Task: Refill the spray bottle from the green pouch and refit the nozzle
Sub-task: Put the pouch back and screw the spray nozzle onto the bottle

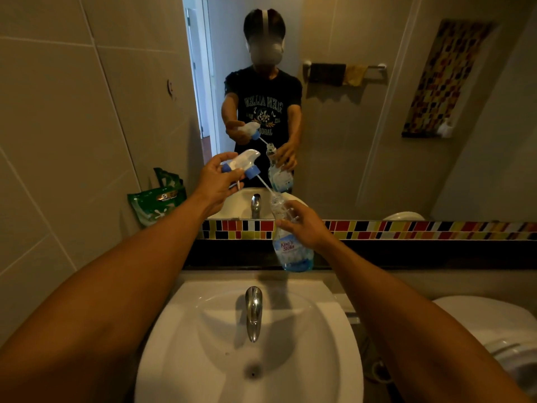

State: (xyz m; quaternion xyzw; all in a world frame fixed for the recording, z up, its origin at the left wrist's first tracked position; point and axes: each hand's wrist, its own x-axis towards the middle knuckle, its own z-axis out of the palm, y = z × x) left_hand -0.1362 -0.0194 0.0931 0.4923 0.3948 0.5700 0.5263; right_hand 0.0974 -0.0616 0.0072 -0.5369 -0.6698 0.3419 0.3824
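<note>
My right hand (306, 225) grips the clear spray bottle (292, 254) by its upper body, holding it tilted above the ledge behind the sink. A little blue liquid sits in its bottom. My left hand (216, 181) holds the white and blue spray nozzle (242, 164) up and to the left of the bottle. The nozzle's thin dip tube (266, 184) slants down to the bottle's open neck, and its end sits at or just inside the mouth. The green pouch (155, 203) leans against the tiled wall at the left end of the ledge.
A white sink (328, 338) with a chrome tap (253, 312) lies right below my arms. A mirror (377, 126) above a coloured tile strip reflects me and the bottle. A white toilet (499, 338) stands at the lower right.
</note>
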